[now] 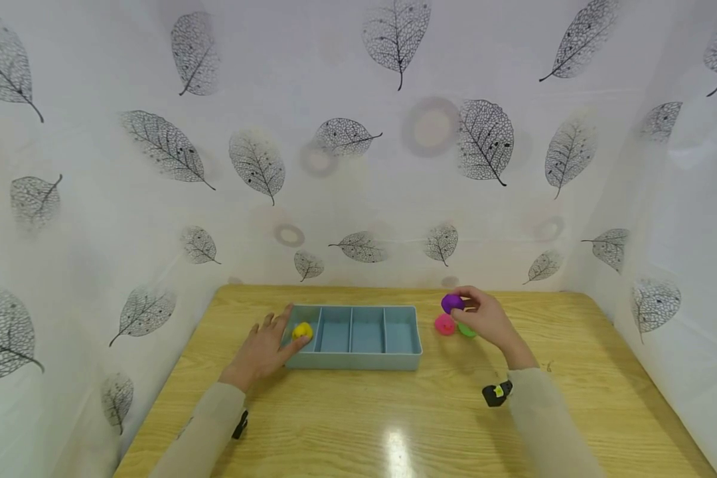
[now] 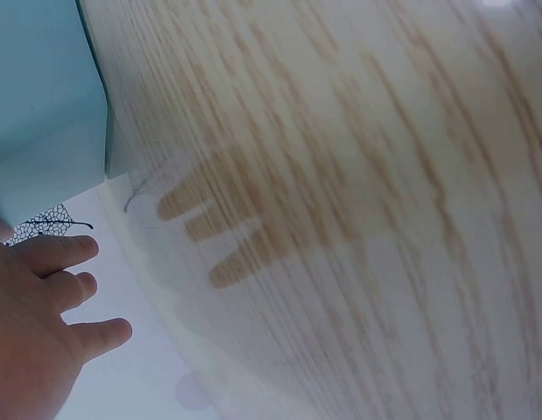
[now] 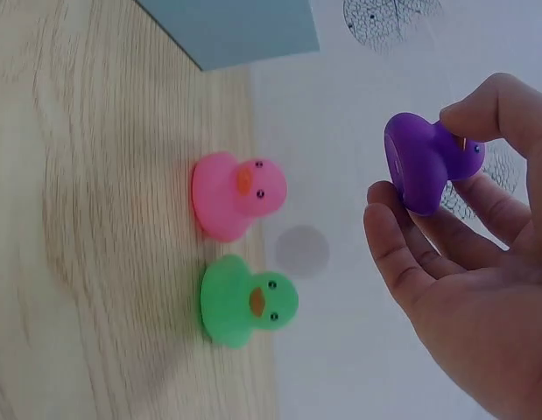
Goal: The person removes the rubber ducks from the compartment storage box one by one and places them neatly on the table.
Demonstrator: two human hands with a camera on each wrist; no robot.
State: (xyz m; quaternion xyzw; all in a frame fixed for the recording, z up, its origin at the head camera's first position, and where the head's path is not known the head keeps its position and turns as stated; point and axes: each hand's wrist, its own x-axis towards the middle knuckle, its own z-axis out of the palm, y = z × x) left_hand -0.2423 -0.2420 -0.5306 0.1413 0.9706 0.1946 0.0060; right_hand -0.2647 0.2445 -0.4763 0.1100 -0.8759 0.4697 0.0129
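Note:
Between thumb and fingers, my right hand (image 1: 482,317) pinches a purple rubber duck (image 3: 421,164) in the air, clear of the table. Below it a pink rubber duck (image 3: 231,194) and a green rubber duck (image 3: 244,300) stand side by side on the table. My left hand (image 1: 264,352) rests at the left end of a blue-grey divided tray (image 1: 352,361), fingers spread and thumb over its near left corner. A yellow duck (image 1: 302,330) sits in the tray's leftmost compartment, beside that thumb. The other compartments hold nothing visible.
The wood-grain table (image 1: 346,418) reflects a bright light near its front. White sheeting with a leaf print (image 1: 358,199) stands behind the table and along both sides. A small black device (image 1: 497,393) is on the right wrist, and another (image 1: 240,425) on the left.

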